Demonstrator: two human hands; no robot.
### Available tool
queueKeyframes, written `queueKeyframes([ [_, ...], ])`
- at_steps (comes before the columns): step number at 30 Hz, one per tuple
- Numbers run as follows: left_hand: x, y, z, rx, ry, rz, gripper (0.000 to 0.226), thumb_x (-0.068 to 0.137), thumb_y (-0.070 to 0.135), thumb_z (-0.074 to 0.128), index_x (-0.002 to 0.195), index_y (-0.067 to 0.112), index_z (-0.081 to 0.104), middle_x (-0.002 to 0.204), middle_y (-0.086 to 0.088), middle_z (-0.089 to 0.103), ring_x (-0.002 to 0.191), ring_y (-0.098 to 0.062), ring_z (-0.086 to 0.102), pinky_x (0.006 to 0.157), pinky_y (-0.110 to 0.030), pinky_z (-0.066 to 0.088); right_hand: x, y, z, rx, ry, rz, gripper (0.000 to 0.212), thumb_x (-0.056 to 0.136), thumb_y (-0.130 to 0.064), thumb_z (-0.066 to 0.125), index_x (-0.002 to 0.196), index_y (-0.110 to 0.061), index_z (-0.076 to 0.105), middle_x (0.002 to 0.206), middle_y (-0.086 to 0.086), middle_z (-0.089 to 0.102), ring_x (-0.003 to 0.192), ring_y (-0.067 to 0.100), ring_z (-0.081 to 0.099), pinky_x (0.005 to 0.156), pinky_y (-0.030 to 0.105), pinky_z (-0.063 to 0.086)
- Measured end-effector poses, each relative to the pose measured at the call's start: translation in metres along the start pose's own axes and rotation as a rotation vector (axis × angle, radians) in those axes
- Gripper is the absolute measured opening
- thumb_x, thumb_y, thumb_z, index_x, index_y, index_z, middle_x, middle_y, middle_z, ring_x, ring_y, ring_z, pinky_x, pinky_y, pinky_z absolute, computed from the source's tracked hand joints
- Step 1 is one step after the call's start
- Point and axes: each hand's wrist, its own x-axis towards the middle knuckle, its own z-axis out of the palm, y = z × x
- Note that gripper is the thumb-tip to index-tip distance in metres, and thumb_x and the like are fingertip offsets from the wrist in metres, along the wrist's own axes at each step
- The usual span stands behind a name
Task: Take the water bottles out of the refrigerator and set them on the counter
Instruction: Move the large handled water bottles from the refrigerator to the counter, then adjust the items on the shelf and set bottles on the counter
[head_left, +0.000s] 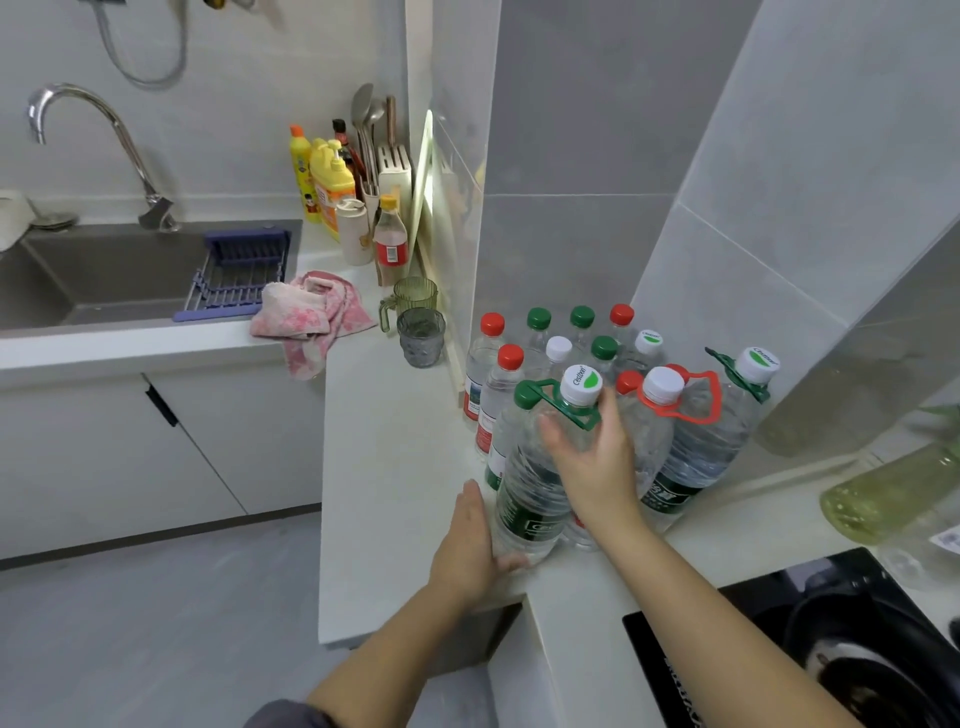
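A white counter (384, 467) fills the middle of the frame, with a cluster of water bottles (698, 447) standing in its tiled corner. At the cluster's near edge, the right hand (597, 462) wraps spread fingers round the shoulder of the large bottle (527, 493). The left hand (467, 545) presses straight fingers against its lower side.

We saw pale grey tiled walls (571, 130) above the white bench (384, 467). White cupboards (104, 457) stood under the sink (104, 275), over a grey floor (156, 623).
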Motion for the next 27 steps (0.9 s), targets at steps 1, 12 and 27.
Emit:
queueKeyframes([
  [1,-0.004,0.000,-0.006,0.023,0.019,-0.001,0.118,0.079,0.048,0.073,0.152,0.006,-0.009,0.162,-0.006,-0.005,0.149,-0.019,-0.002,0.118,-0.029,0.011,-0.004,0.002,0.000,-0.029,-0.002,0.010,0.058,0.077,-0.046,0.070,0.128,-0.028,0.047,0.125,-0.011,0.057,0.116,-0.001,0.050,0.094,0.004,0.033],
  [12,-0.097,-0.016,-0.106,0.538,0.275,0.094,0.100,0.088,0.059,0.052,0.153,0.012,-0.007,0.161,-0.008,-0.011,0.149,-0.028,-0.009,0.121,-0.041,0.008,-0.072,0.010,0.001,-0.399,0.021,-0.057,0.092,0.087,-0.028,0.071,0.155,-0.015,0.012,0.162,0.005,0.011,0.143,-0.001,0.003,0.119,0.031,0.015],
  [27,-0.414,-0.104,-0.179,0.817,0.692,-0.083,0.091,0.080,0.065,0.044,0.150,0.009,0.028,0.157,-0.017,0.023,0.145,-0.037,0.018,0.110,-0.059,0.028,-0.291,-0.124,0.092,-0.693,-0.435,-0.348,0.086,0.093,-0.061,0.045,0.151,-0.038,-0.013,0.158,-0.006,-0.027,0.146,0.016,-0.028,0.118,0.043,-0.012],
])
